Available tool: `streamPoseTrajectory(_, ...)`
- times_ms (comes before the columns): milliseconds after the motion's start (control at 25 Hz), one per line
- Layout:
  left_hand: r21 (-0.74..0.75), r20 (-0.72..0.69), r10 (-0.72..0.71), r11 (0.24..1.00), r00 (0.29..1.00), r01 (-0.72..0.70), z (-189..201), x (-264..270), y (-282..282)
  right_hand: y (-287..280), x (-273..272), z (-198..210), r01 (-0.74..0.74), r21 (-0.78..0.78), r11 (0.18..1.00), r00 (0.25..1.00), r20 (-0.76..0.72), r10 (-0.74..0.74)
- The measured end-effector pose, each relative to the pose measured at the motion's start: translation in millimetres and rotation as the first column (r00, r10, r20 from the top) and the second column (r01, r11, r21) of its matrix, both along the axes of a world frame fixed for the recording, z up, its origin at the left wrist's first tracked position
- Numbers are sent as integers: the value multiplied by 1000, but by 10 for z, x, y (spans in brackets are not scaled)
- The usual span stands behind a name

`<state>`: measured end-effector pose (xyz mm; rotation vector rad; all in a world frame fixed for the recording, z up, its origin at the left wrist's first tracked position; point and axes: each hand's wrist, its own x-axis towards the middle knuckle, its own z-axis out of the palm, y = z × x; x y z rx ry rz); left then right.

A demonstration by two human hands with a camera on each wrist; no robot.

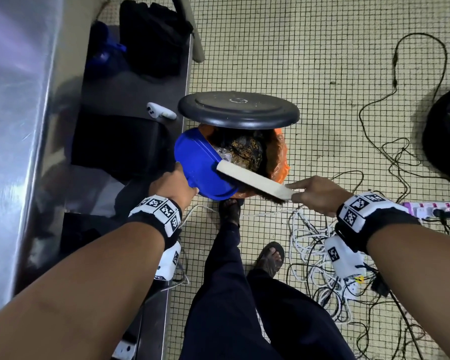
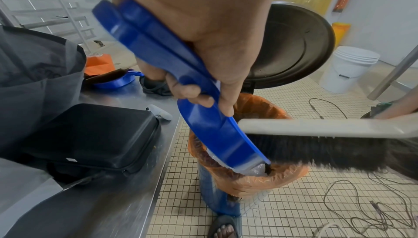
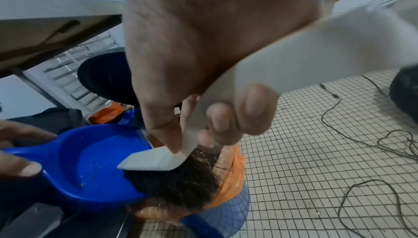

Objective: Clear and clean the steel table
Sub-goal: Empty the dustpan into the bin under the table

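My left hand (image 1: 181,184) grips the handle of a blue dustpan (image 1: 200,167) and tips it over a bin lined with an orange bag (image 1: 278,154). The bin's dark lid (image 1: 238,109) stands open. My right hand (image 1: 305,190) holds a cream-backed brush (image 1: 255,181); its black bristles lie across the pan's lip. In the left wrist view the dustpan (image 2: 217,134) slopes down into the bin (image 2: 260,183) with the brush (image 2: 316,127) at its edge. In the right wrist view a few specks cling inside the dustpan (image 3: 90,161). The steel table (image 1: 11,100) runs along the left.
A black case (image 1: 117,144), a white controller (image 1: 160,111) and dark bags sit on the steel shelf beside the bin. Tangled cables (image 1: 317,245) and a power strip (image 1: 439,206) lie on the tiled floor. My sandalled foot (image 1: 269,258) stands behind the bin. A white bucket (image 2: 353,68) stands farther off.
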<state>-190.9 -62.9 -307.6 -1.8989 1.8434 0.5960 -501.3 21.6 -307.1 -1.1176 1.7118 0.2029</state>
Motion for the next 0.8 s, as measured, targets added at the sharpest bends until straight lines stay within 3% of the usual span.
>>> streamPoseTrajectory(160,-16,11,-25,1000,1000,25,23,-9,3,11,-13,-9,-142,44,989,988,-61,144)
streamPoseTrajectory(440,-13,16,-42,999,999,42,13,-9,25,-57,-26,46,20,13,1000,1000,-24,-20)
streamPoseTrajectory(600,-24,13,-49,999,999,49,12,5,-10,-22,3,56,-10,90,996,999,39,7)
streamPoseTrajectory(800,8,29,-15,1000,999,15,-26,39,37,37,-50,-10,-37,42,998,996,-83,41)
